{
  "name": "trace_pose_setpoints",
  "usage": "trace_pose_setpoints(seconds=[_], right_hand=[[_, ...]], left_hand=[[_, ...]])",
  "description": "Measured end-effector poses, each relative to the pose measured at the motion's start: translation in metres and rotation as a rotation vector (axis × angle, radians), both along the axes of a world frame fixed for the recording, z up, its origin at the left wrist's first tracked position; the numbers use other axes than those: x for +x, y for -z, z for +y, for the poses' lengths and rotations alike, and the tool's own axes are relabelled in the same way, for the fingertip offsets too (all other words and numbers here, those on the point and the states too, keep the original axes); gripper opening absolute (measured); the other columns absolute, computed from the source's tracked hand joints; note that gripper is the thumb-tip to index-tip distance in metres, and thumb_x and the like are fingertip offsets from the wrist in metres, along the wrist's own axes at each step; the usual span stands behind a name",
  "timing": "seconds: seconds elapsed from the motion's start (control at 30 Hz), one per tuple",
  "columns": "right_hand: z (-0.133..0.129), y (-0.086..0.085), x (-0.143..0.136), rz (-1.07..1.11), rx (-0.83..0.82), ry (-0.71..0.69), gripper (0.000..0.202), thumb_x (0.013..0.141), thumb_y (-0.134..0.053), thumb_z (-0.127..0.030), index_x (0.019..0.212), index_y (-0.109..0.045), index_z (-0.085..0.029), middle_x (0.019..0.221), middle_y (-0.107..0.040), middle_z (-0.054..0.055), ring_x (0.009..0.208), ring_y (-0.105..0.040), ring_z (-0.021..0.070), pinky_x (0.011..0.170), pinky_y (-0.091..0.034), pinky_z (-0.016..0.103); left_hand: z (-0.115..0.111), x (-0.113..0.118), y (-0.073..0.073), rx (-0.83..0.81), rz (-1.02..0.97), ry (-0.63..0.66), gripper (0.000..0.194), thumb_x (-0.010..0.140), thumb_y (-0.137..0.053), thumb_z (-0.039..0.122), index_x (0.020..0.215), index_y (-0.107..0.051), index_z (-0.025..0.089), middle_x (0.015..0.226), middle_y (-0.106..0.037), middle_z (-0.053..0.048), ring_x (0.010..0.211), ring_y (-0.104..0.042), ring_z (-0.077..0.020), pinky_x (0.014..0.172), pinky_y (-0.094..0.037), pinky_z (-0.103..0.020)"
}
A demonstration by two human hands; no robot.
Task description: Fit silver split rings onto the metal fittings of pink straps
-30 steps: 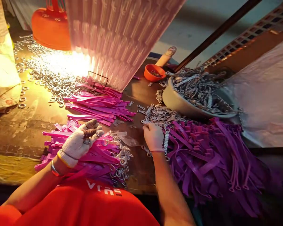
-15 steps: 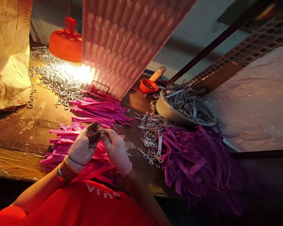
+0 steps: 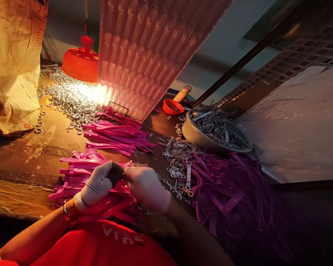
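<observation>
My left hand [image 3: 101,183], in a white dotted glove with dark-stained fingertips, is closed in a pinch. Its fingertips meet those of my right hand [image 3: 147,184], gloved in plain white and also closed. Whatever sits between the fingers is too small and too covered to name. Both hands are over a pile of pink straps [image 3: 74,177] at the table's near edge. Just beyond lies a second bundle of pink straps [image 3: 113,135]. Loose metal rings [image 3: 72,99] are heaped under the lamp.
A red lamp [image 3: 80,66] hangs low beside a ribbed translucent panel [image 3: 144,48]. To the right are a bowl of metal chains [image 3: 194,135], loose metal links [image 3: 177,155] and purple straps [image 3: 227,192]. Behind stands a small red bowl [image 3: 168,108]; a paper sack [image 3: 16,74] is at left.
My hands have come together lower down, the right one turning palm-down. A metal ring seen at my left fingers before is now hidden. The view has shifted slightly.
</observation>
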State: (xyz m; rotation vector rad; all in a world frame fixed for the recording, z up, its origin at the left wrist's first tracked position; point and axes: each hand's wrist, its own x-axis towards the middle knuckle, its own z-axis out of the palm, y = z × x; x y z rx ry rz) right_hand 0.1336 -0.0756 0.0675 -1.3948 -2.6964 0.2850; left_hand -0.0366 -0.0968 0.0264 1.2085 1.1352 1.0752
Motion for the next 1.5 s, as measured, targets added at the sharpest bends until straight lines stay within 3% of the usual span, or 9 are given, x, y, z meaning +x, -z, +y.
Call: trace_pose_setpoints(seconds=[0.13, 0.23, 0.47, 0.7, 1.0, 1.17, 1.27, 1.4, 1.5], right_hand=[[-0.005, -0.001, 0.0, 0.072, -0.116, -0.093, 0.016, 0.091, -0.065, -0.025, 0.075, -0.066, -0.019, 0.068, -0.068, 0.0, 0.06, -0.053, 0.012, 0.058, -0.024, 0.028], [-0.002, 0.002, 0.001, 0.109, -0.09, -0.017, 0.017, 0.092, -0.062, -0.023, 0.076, -0.066, -0.018, 0.07, -0.069, 0.001, 0.06, -0.053, 0.0117, 0.058, -0.023, 0.028], [0.01, 0.016, 0.005, 0.151, 0.028, 0.031, 0.017, 0.089, -0.061, -0.022, 0.074, -0.066, -0.017, 0.066, -0.068, 0.004, 0.057, -0.052, 0.0128, 0.058, -0.019, 0.03], [0.016, 0.035, 0.014, 0.402, -0.081, 0.089, 0.024, 0.086, -0.063, -0.016, 0.064, -0.055, -0.018, 0.058, -0.057, -0.003, 0.052, -0.042, 0.009, 0.055, -0.021, 0.026], [0.003, 0.035, -0.001, 0.617, 0.209, 0.091, 0.027, 0.1, -0.047, -0.029, 0.086, -0.067, -0.018, 0.069, -0.066, 0.003, 0.061, -0.058, 0.0154, 0.06, -0.032, 0.027], [0.001, 0.032, -0.014, 0.693, -0.319, 0.286, 0.029, 0.098, -0.052, -0.04, 0.077, -0.061, -0.022, 0.062, -0.064, -0.002, 0.053, -0.055, 0.0131, 0.05, -0.032, 0.024], [0.004, 0.035, -0.009, 0.697, -0.354, 0.316, 0.033, 0.098, -0.051, -0.043, 0.075, -0.06, -0.022, 0.064, -0.063, -0.002, 0.057, -0.053, 0.0135, 0.054, -0.033, 0.024], [0.01, 0.043, 0.002, 0.81, -0.318, 0.333, 0.036, 0.102, -0.045, -0.048, 0.083, -0.063, -0.022, 0.075, -0.066, 0.001, 0.064, -0.054, 0.0138, 0.061, -0.037, 0.024], [0.011, 0.039, 0.005, 0.798, -0.348, 0.338, 0.038, 0.103, -0.044, -0.047, 0.082, -0.062, -0.022, 0.072, -0.064, -0.001, 0.063, -0.053, 0.0127, 0.062, -0.038, 0.023]], left_hand=[[0.008, -0.005, 0.003, 0.034, -0.013, 0.086, 0.02, 0.088, -0.063, 0.024, 0.106, -0.069, 0.015, 0.092, -0.07, -0.006, 0.077, -0.061, -0.0151, 0.067, -0.048, -0.024], [0.015, -0.01, 0.0, -0.029, -0.01, 0.188, 0.023, 0.092, -0.059, 0.031, 0.104, -0.067, 0.014, 0.086, -0.069, -0.006, 0.07, -0.058, -0.0135, 0.061, -0.045, -0.023], [0.025, -0.006, -0.008, 0.115, 0.278, 0.174, 0.019, 0.09, -0.054, 0.019, 0.105, -0.065, 0.014, 0.096, -0.07, -0.006, 0.084, -0.06, -0.0159, 0.074, -0.048, -0.026], [0.038, -0.004, -0.011, 0.014, 0.162, 0.351, 0.034, 0.084, -0.056, 0.014, 0.117, -0.062, 0.013, 0.098, -0.068, -0.007, 0.082, -0.059, -0.0156, 0.072, -0.048, -0.026], [0.032, -0.006, -0.044, -0.468, -0.179, 0.142, 0.032, 0.088, -0.066, 0.039, 0.11, -0.062, 0.016, 0.056, -0.045, 0.006, 0.042, -0.032, -0.0051, 0.04, -0.025, -0.017], [0.033, -0.004, -0.032, -0.446, -0.253, 0.048, 0.036, 0.086, -0.068, 0.041, 0.114, -0.063, 0.018, 0.066, -0.052, 0.003, 0.043, -0.032, -0.0043, 0.04, -0.025, -0.017], [0.069, -0.027, -0.011, -0.184, 0.058, 0.142, 0.031, 0.092, -0.057, 0.037, 0.112, -0.068, 0.016, 0.068, -0.057, -0.001, 0.049, -0.044, -0.0087, 0.046, -0.038, -0.021], [0.14, -0.103, 0.019, 0.308, 1.089, -0.1, 0.023, 0.087, -0.055, 0.012, 0.102, -0.073, 0.012, 0.101, -0.07, -0.011, 0.096, -0.064, -0.0207, 0.092, -0.053, -0.034], [0.18, -0.131, 0.027, 0.365, 1.234, -0.093, 0.021, 0.09, -0.059, 0.013, 0.108, -0.069, 0.009, 0.11, -0.068, -0.013, 0.106, -0.063, -0.0245, 0.098, -0.052, -0.044]])
